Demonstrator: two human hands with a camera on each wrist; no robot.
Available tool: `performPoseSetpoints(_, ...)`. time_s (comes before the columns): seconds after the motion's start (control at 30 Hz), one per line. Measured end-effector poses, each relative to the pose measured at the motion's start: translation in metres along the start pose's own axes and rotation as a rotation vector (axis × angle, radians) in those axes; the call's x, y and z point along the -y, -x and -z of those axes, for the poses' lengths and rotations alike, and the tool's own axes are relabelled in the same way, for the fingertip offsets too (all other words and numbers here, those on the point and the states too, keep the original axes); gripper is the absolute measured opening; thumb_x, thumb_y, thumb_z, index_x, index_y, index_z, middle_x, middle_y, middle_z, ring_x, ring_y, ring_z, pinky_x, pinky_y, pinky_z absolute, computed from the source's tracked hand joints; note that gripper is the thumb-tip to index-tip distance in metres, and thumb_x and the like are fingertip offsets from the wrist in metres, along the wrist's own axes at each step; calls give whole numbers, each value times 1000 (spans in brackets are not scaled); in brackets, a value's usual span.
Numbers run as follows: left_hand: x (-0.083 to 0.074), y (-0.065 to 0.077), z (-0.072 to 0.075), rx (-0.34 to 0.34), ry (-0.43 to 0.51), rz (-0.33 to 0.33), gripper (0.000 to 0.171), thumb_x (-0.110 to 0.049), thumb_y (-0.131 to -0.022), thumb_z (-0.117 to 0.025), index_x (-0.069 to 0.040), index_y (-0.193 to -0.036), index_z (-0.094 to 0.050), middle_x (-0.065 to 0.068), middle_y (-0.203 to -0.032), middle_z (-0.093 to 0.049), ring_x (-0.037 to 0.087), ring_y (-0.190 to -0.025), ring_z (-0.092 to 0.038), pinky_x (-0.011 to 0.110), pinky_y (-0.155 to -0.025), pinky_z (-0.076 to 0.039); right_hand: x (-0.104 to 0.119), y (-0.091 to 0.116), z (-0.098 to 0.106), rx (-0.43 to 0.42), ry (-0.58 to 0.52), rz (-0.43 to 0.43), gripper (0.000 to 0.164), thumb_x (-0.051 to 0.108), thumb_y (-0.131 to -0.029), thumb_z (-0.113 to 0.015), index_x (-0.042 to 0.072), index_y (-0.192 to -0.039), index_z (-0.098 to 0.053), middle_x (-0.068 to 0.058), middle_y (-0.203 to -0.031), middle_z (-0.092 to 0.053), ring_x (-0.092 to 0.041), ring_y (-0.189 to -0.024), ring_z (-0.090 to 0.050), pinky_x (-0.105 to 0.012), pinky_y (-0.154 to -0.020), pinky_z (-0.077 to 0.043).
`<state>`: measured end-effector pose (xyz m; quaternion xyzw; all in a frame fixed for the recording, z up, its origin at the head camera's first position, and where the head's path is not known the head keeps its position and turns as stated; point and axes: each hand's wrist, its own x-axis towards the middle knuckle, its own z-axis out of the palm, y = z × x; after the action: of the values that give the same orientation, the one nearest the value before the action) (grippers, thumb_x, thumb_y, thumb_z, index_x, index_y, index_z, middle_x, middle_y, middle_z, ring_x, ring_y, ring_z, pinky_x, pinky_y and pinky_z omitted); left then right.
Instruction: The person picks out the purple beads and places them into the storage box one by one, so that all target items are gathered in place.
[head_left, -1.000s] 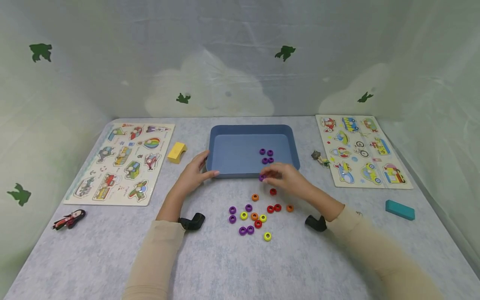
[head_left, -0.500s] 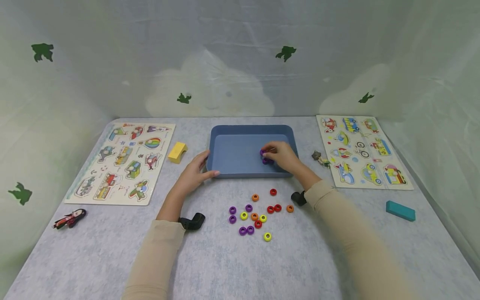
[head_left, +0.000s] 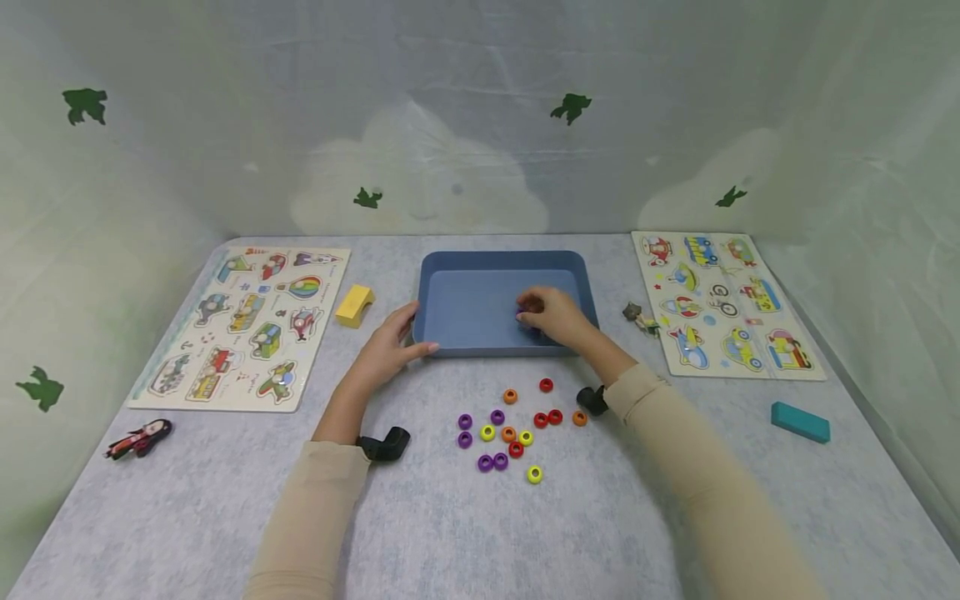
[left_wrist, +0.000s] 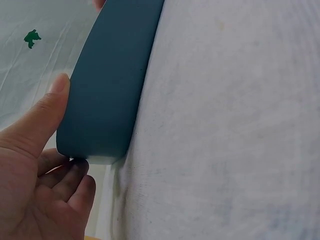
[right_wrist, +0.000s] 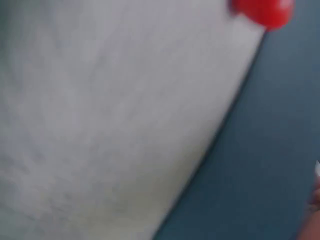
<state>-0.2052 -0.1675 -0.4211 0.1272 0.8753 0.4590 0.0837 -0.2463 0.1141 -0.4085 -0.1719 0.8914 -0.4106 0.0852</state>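
A blue rectangular tray (head_left: 468, 304) lies on the table at centre. My left hand (head_left: 382, 350) holds its near left corner; in the left wrist view the thumb presses one wall and bent fingers touch the end. Over the tray's right half, my right hand (head_left: 558, 318) pinches a purple bead (head_left: 519, 313), which barely shows beside the fingertips. Other purple beads in the tray are mostly hidden under that hand. In front of the tray lie loose purple beads (head_left: 465, 422), red beads (head_left: 555, 417), orange beads (head_left: 510, 397) and yellow beads (head_left: 534, 474).
Picture puzzle boards lie left (head_left: 243, 329) and right (head_left: 731, 308). A yellow arch block (head_left: 354, 306) sits near my left hand. Small figures (head_left: 642, 319) lie right of the tray. A doll (head_left: 140, 439) is far left, a teal block (head_left: 800, 422) far right.
My right hand has carried a purple bead from the tray's front edge over into the tray, then shifted slightly left. The left hand has stayed at the tray's corner.
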Motion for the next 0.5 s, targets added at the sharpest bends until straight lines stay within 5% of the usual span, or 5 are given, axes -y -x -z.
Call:
performPoseSetpoints(0.27,0,0,-1,-12,2,-6,88,-45,-67,-61,-9,-133,-16,9,-135,-16,17,-121,-18,26,-98,-23,25,39,-4,18,-92,288,36,28,-76,-59,8,-105,-52,-10,-102,-52,-22,-90,-49,-29,-75,-44)
performPoseSetpoints(0.5,1,0,-1,-9,2,-13,86,-43,-68,-61,-8,-133,-16,9,-135,-16,17,-121,-18,26,-98,-23,32,80,-25,188,-209,318,32,20,-77,-59,4,-104,-52,-10,-98,-53,-18,-85,-51,-27,-73,-46)
